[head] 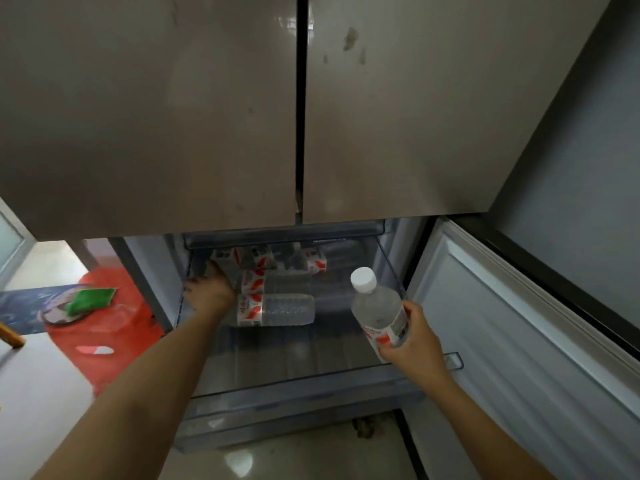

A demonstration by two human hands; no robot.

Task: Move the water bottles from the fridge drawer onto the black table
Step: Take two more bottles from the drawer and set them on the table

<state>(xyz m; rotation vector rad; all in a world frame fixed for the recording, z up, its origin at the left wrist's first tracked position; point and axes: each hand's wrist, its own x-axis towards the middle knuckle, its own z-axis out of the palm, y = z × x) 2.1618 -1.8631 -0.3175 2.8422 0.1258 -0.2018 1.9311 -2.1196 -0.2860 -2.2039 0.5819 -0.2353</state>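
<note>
1. My right hand (412,336) grips a water bottle (375,304) above the fridge drawer (311,384); its red-white label (384,336) is unreadable.
2. My left hand (209,289) touches the rear bottle (225,259); grip: cannot tell.
3. Other bottles (284,308) lie in the drawer

Two glossy taupe fridge doors (149,116) fill the upper view, their faces smudged and split by a dark vertical seam. To their right stands a plain grey wall (571,133). The floor (304,459) is pale, shiny tile that carries a soft blot of reflected light. At the left a red plastic stool (104,327) stands on it, with a green packet (90,299) lying on the stool's far edge. A frosted glass panel (10,240) in a pale frame shows at the left border.
</note>
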